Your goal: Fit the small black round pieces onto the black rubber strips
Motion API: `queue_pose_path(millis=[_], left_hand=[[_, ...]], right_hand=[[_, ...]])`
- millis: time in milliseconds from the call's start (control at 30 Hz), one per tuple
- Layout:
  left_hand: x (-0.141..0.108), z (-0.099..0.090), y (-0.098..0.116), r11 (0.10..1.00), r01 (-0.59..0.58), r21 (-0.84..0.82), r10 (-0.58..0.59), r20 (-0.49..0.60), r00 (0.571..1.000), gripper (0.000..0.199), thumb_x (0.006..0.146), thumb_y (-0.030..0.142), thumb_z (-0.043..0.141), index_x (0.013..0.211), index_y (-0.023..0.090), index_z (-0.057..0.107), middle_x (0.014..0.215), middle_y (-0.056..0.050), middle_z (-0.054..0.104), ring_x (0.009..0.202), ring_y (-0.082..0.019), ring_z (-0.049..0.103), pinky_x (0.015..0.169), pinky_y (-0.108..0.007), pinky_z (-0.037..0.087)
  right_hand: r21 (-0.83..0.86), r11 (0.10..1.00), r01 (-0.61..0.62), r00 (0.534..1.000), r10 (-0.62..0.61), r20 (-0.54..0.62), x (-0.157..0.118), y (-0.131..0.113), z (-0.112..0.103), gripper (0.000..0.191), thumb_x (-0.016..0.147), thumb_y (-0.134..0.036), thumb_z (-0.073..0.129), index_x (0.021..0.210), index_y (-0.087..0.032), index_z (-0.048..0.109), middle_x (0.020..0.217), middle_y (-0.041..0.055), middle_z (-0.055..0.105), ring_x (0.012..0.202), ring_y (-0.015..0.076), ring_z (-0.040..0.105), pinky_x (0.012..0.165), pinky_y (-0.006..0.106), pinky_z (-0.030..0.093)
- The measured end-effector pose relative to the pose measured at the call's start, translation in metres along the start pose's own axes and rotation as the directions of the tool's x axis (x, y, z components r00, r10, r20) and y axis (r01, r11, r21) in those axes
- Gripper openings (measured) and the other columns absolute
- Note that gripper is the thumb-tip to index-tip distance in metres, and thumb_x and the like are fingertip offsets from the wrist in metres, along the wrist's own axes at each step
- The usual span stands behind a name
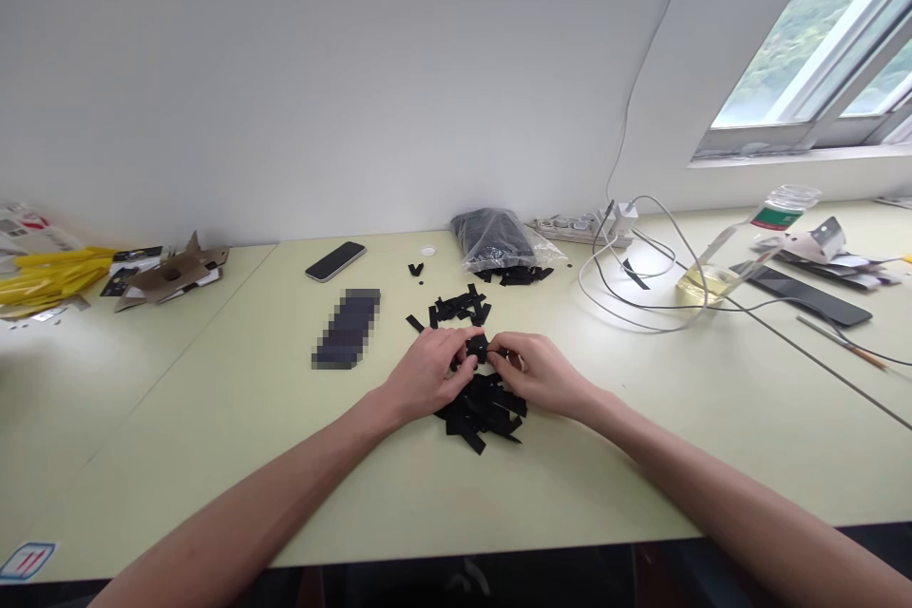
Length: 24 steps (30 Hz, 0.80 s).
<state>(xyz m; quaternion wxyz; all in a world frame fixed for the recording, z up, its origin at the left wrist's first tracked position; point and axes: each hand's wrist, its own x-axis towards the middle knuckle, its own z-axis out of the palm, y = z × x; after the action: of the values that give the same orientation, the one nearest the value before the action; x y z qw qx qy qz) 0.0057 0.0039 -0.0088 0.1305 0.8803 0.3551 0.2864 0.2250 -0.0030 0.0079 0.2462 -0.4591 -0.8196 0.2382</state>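
Observation:
My left hand (436, 366) and my right hand (536, 369) meet at the middle of the table, fingertips pinched close together. Between them is a small black piece (477, 348), gripped from both sides; its exact kind is too small to make out. Just below my hands lies a heap of flat black strips (479, 413). Beyond my fingers a looser group of black strips (460, 306) is spread out. Farther back, a clear plastic bag (493, 237) full of black pieces lies against the wall, with more black strips at its front edge.
On the left lie a phone (335, 260), a pixelated dark object (347, 330), torn cardboard (171, 275) and yellow packaging (61, 277). To the right are a power strip (570, 228), looped white cables (641, 328), a bottle with yellow liquid (741, 247) and a dark phone (812, 294).

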Motion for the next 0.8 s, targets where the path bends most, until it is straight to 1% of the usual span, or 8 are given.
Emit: queue_pose_path(millis=[67,133,200,333,467,600,733,800], left_hand=[[0.000,0.000,0.000,1.000,-0.022,0.022,0.022,0.014,1.000,0.028,0.101,0.028,0.052,0.128,0.022,0.059,0.100,-0.003,0.070,0.093,-0.020,0.064,0.088,-0.037,0.045],[0.000,0.001,-0.001,0.998,-0.037,0.054,0.036,0.017,0.999,0.017,0.101,0.030,0.052,0.108,0.021,0.065,0.094,-0.003,0.069,0.087,-0.019,0.063,0.084,-0.037,0.044],[0.001,0.002,-0.002,0.998,-0.022,0.064,0.022,0.004,1.000,0.019,0.101,0.031,0.052,0.091,0.020,0.063,0.087,-0.002,0.067,0.082,-0.018,0.061,0.080,-0.036,0.043],[0.001,0.004,-0.003,0.999,0.030,0.034,-0.030,-0.015,0.999,0.022,0.098,0.031,0.055,0.079,0.019,0.057,0.078,-0.001,0.063,0.075,-0.017,0.059,0.078,-0.034,0.042],[0.003,0.003,-0.002,0.996,0.088,0.009,-0.088,-0.018,0.996,0.021,0.095,0.028,0.057,0.076,0.019,0.057,0.075,0.000,0.062,0.074,-0.016,0.059,0.078,-0.035,0.041],[0.005,0.002,-0.001,0.983,0.182,0.025,-0.180,-0.072,0.981,0.022,0.094,0.028,0.058,0.074,0.019,0.056,0.078,0.000,0.064,0.078,-0.018,0.059,0.080,-0.036,0.040],[0.005,0.002,-0.005,0.945,0.312,0.096,-0.287,-0.206,0.935,0.010,0.095,0.032,0.060,0.093,0.024,0.065,0.105,-0.004,0.067,0.107,-0.025,0.058,0.093,-0.041,0.039],[0.004,0.003,-0.010,0.918,0.373,0.131,-0.341,-0.214,0.915,0.014,0.096,0.033,0.060,0.106,0.026,0.066,0.118,-0.006,0.065,0.119,-0.028,0.054,0.099,-0.045,0.036]], right_hand=[[0.007,0.999,0.040,0.999,-0.040,0.021,-0.001,-0.001,0.000,0.022,0.097,-0.025,0.046,0.079,-0.020,0.058,0.074,0.0024,0.063,0.061,0.0143,0.048,0.058,0.028,0.033],[-0.006,0.999,0.052,0.998,-0.052,0.033,-0.001,-0.002,0.000,0.023,0.098,-0.025,0.046,0.080,-0.020,0.059,0.074,0.0021,0.062,0.061,0.0140,0.048,0.058,0.028,0.033],[-0.022,0.999,0.039,0.998,-0.038,0.042,-0.002,-0.003,0.000,0.022,0.098,-0.026,0.047,0.079,-0.020,0.059,0.073,0.0014,0.061,0.060,0.0135,0.047,0.057,0.027,0.032],[-0.023,0.997,0.067,0.995,-0.065,0.074,-0.003,-0.004,0.000,0.027,0.098,-0.027,0.046,0.073,-0.020,0.050,0.068,-0.0001,0.055,0.058,0.0127,0.043,0.056,0.027,0.028],[-0.023,0.993,0.114,0.990,-0.112,0.081,-0.004,-0.006,0.000,0.030,0.097,-0.026,0.045,0.068,-0.021,0.037,0.064,-0.0020,0.047,0.056,0.0117,0.036,0.054,0.027,0.025],[-0.035,0.995,0.093,0.995,-0.092,0.036,-0.004,-0.007,-0.002,0.029,0.094,-0.025,0.047,0.066,-0.020,0.038,0.062,-0.0026,0.044,0.055,0.0114,0.035,0.054,0.028,0.023],[-0.050,0.997,0.067,0.998,-0.066,0.009,-0.004,-0.008,-0.006,0.039,0.096,-0.036,0.051,0.065,-0.020,0.036,0.058,-0.0037,0.040,0.053,0.0107,0.030,0.054,0.028,0.022],[-0.042,0.998,0.052,0.999,-0.052,0.004,-0.003,-0.008,-0.007,0.045,0.098,-0.045,0.051,0.064,-0.020,0.036,0.057,-0.0038,0.040,0.053,0.0105,0.030,0.054,0.028,0.022]])
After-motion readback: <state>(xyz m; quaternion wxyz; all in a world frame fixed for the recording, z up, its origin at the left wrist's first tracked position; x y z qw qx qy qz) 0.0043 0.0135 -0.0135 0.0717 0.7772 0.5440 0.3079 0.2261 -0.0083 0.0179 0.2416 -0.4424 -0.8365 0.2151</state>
